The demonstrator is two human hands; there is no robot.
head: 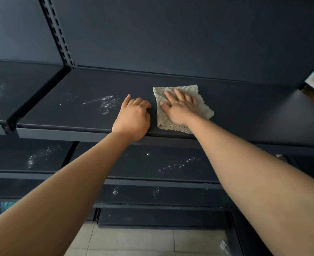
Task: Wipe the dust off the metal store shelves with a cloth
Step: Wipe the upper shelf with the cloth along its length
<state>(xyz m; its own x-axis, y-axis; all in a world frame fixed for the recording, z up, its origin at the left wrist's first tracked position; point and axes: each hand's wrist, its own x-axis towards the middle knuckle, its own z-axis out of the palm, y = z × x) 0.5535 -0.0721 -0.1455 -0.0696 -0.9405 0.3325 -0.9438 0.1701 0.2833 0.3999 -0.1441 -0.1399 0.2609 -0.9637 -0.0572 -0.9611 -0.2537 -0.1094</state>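
Seen from the head camera, a person reaches both bare arms up to the top shelf [244, 115] of a dark metal store rack, where a pale ribbed cloth [166, 117] lies flat on the shelf near its front lip, one corner just reaching the edge. The right hand [182, 108] is pressed palm-down on the cloth, fingers spread wide and pointing toward 11 o'clock, pinning rather than gripping it. The left hand [133, 117] rests on the bare shelf just beside the cloth at its 9 o'clock, fingers loosely curled and holding nothing, the heel of the palm over the front lip as if to steady the body. The relation that matters lies farther along the same line: a patch of white dust specks and a thin streak [106, 104] sits at 9 o'clock from the cloth, beyond the left hand, which stands between cloth and dust. The right hand is the one on the cloth; the left is the nearer to the dirt. A sweep toward 9 o'clock would likely need the left hand lifted clear first. The cloth's long side runs front to back, across that direction of travel. The shelf at 3 o'clock from the cloth looks free of specks. Lower shelves [171, 163] carry similar white dust and appear not yet wiped.
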